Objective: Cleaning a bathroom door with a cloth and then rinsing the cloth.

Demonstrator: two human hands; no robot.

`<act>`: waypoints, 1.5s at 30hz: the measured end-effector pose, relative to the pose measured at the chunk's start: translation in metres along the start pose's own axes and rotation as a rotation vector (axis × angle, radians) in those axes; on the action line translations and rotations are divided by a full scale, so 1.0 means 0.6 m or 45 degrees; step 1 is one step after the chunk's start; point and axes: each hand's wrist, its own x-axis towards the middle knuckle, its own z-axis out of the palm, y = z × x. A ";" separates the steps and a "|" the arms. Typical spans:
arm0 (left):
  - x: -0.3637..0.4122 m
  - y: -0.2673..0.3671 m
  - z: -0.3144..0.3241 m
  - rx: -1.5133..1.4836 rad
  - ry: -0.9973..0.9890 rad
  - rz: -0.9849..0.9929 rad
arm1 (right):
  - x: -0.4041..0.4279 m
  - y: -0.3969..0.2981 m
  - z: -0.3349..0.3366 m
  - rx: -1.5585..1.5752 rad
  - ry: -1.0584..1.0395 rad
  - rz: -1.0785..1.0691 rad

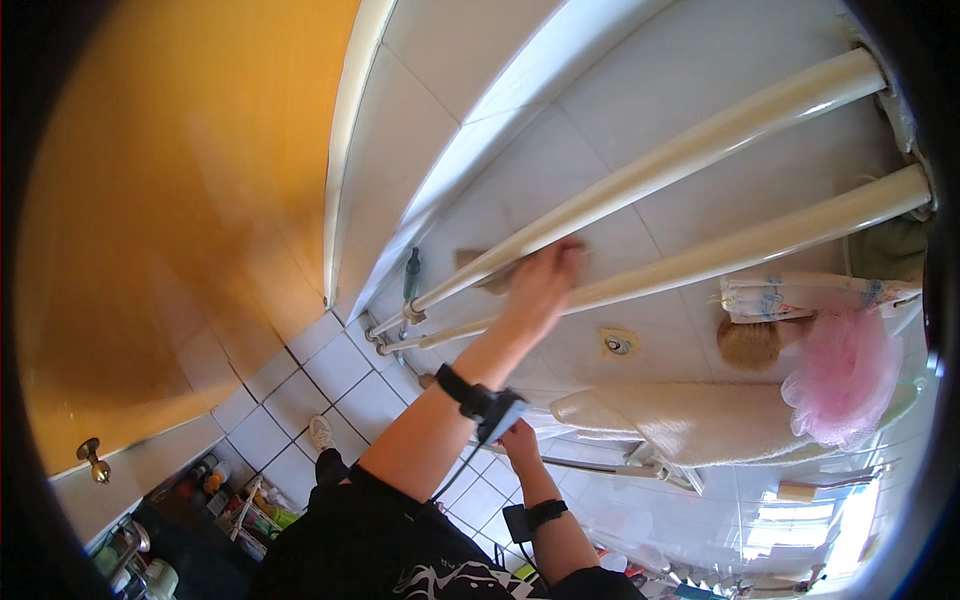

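Observation:
My left hand reaches between two cream-coloured pipes on the white tiled wall. Its fingers are blurred and curled about a tan cloth, which lies against the tiles, partly behind the upper pipe; the blur hides the cloth's full outline. The forearm crosses in front of the lower pipe. Lower down, my right hand is raised beside a towel rail. The device strapped to my left wrist partly covers its fingers, so what they hold is unclear.
A pink mesh bath puff, a round brush and a cream towel hang on the right. A capped wall fitting sits below the pipes. An orange-brown door stands at left; bottles and baskets stand lower left.

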 end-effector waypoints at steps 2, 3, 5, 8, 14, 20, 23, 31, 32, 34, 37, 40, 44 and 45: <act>-0.026 -0.176 0.002 -0.105 0.154 -0.084 | 0.007 0.002 0.003 0.239 -0.032 0.032; -0.037 -0.238 0.005 -0.258 0.180 -0.157 | 0.005 0.015 -0.003 0.233 -0.047 0.036; -0.049 -0.328 -0.011 -0.287 0.151 -0.228 | 0.009 0.021 0.000 0.224 -0.076 0.037; -0.035 -0.323 -0.046 -0.301 0.150 -0.476 | 0.015 -0.008 0.029 0.184 -0.150 0.015; 0.013 0.066 0.009 -0.526 -0.117 -0.264 | -0.022 -0.037 -0.013 0.124 -0.025 -0.017; 0.054 0.204 -0.003 -0.579 -0.241 0.100 | -0.026 -0.047 -0.007 0.143 -0.038 -0.085; 0.024 0.027 0.017 -0.050 0.018 0.023 | -0.026 -0.046 0.003 0.138 -0.044 -0.080; -0.111 -0.279 -0.014 -0.340 0.163 -0.639 | -0.034 -0.068 0.008 0.176 -0.060 -0.189; -0.123 -0.281 -0.019 -0.398 0.222 -0.696 | -0.032 -0.089 0.014 0.210 -0.066 -0.240; -0.162 -0.272 -0.029 -0.649 0.700 -0.595 | -0.033 -0.113 0.023 0.224 -0.086 -0.317; -0.214 -0.216 -0.042 -1.273 0.771 -0.641 | -0.052 -0.149 0.011 0.266 -0.022 -0.365; -0.260 -0.148 -0.077 -1.614 0.554 -0.835 | -0.085 -0.211 0.033 0.479 -0.083 -0.404; -0.304 -0.104 -0.086 -1.564 0.264 -1.076 | -0.113 -0.280 0.084 0.882 -0.381 -0.394; -0.304 -0.101 -0.087 -1.537 0.211 -1.065 | -0.114 -0.281 0.080 0.904 -0.394 -0.375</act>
